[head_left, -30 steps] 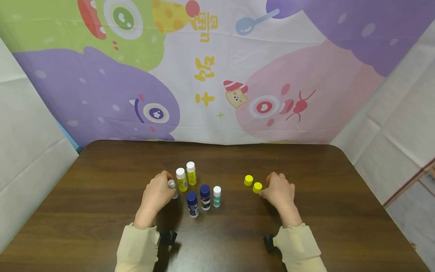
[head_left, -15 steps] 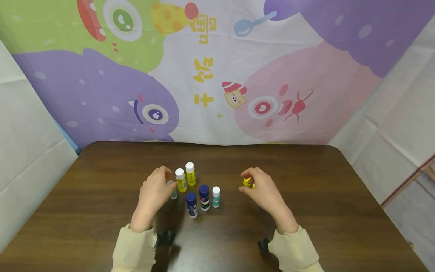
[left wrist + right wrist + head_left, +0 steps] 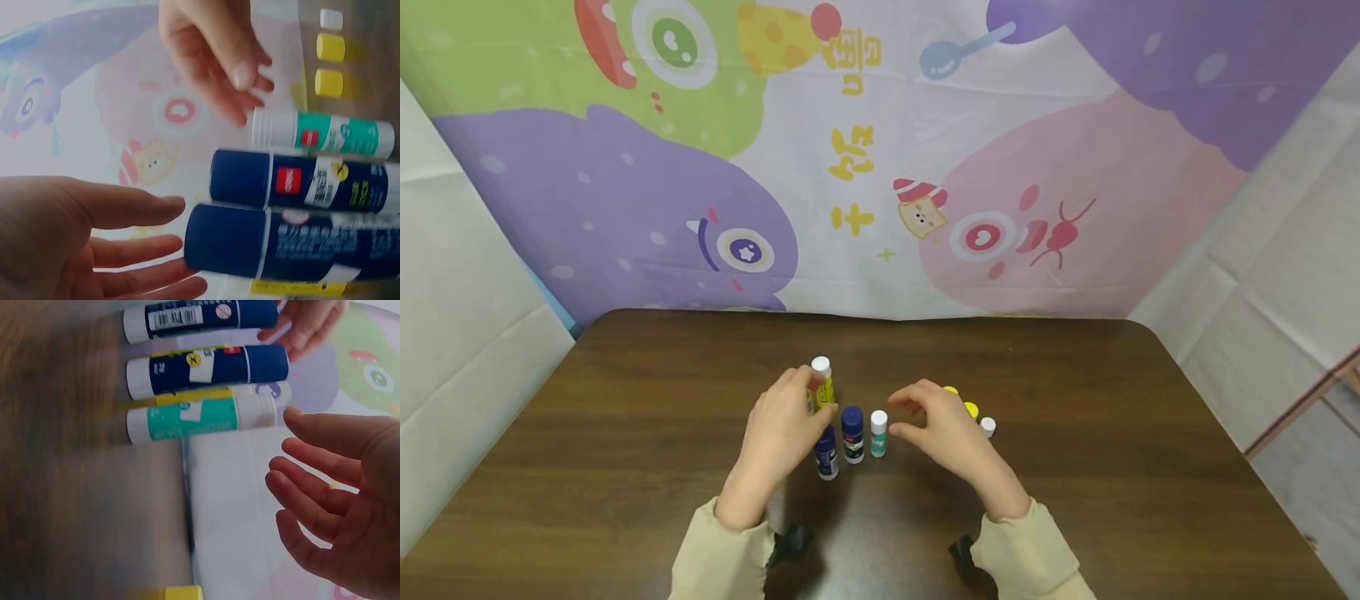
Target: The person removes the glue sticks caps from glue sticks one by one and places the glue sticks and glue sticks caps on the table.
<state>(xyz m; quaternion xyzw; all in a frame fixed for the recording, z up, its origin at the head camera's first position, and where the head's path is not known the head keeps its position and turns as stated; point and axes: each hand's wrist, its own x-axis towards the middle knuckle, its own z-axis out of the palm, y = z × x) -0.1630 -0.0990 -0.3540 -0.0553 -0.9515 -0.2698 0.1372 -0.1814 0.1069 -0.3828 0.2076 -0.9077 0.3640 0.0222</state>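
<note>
In the head view my left hand (image 3: 784,425) hovers beside a dark blue glue stick (image 3: 826,457), its fingers loosely spread and holding nothing. The left wrist view puts its thumb and fingertips right at that stick's blue cap (image 3: 225,240). My right hand (image 3: 947,429) reaches in from the right, fingers apart, with the tips close to a small teal glue stick (image 3: 878,443) topped in white. Between the hands stands a second dark blue glue stick (image 3: 853,437). Behind my left hand a yellow glue stick (image 3: 824,390) with a white top shows; other sticks there are mostly hidden.
Right of my right hand, two yellow caps (image 3: 972,410) and a white cap (image 3: 988,427) sit on the brown wooden table (image 3: 1075,375). A cartoon-printed cloth (image 3: 865,275) hangs along the far table edge.
My left hand has moved right from the small glue stick at the far left to the blue ones. My right hand has left the caps and moved left, uncovering a white cap.
</note>
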